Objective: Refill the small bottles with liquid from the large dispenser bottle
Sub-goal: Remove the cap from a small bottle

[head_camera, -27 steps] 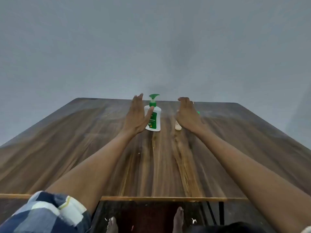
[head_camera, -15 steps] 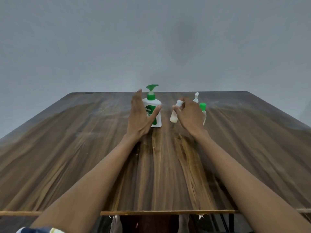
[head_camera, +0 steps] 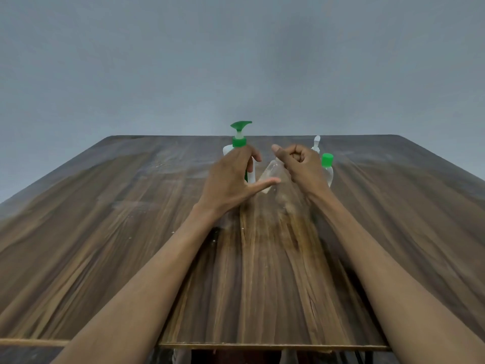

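Note:
The large white dispenser bottle (head_camera: 239, 142) with a green pump stands upright at the far middle of the wooden table (head_camera: 126, 232), partly hidden behind my left hand (head_camera: 231, 179). That hand hovers in front of it, fingers curved and thumb stretched right toward a small clear bottle (head_camera: 271, 173). My right hand (head_camera: 301, 166) grips this small bottle, tilted and lifted off the table. A small green-capped bottle (head_camera: 327, 166) stands just right of my right hand. Behind it a small white-nozzled bottle (head_camera: 316, 143) pokes up.
A plain grey wall rises behind the table's far edge. The table's near edge runs across the bottom of the view, with dark floor below it. Wide bare wood lies left, right and in front of the bottles.
My right hand has lifted the small clear bottle and tilted it further. My left hand has left the dispenser's side, curling toward the small bottle with the thumb out.

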